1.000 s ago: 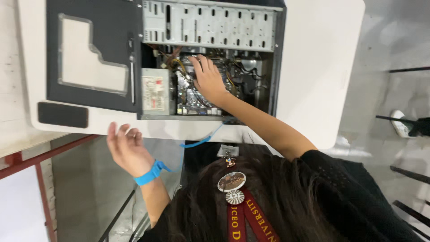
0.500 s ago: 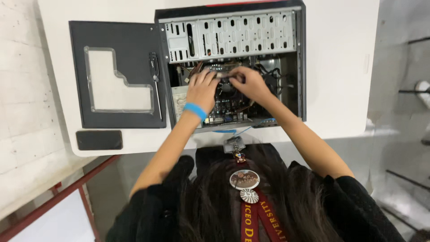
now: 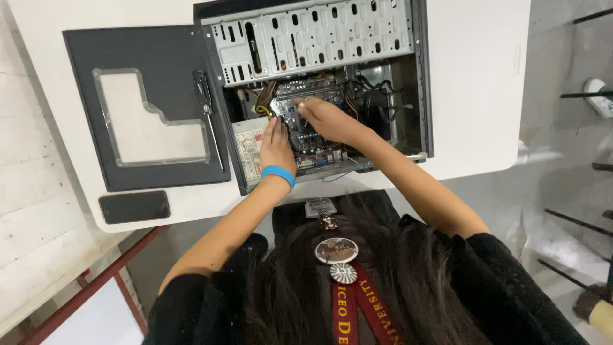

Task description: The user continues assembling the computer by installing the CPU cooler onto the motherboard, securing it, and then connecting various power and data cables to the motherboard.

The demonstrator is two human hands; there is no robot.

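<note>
White table carries an opened PC case. Both hands are in now, after only the right a second ago. Left hand lies flat beside the board; right hand pinches a part.

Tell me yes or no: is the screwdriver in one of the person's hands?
No. The screwdriver lies on the removed side panel, while the left hand and right hand are both inside the computer case.

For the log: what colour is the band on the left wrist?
Bright blue wristband, clearest in the head view.
</note>
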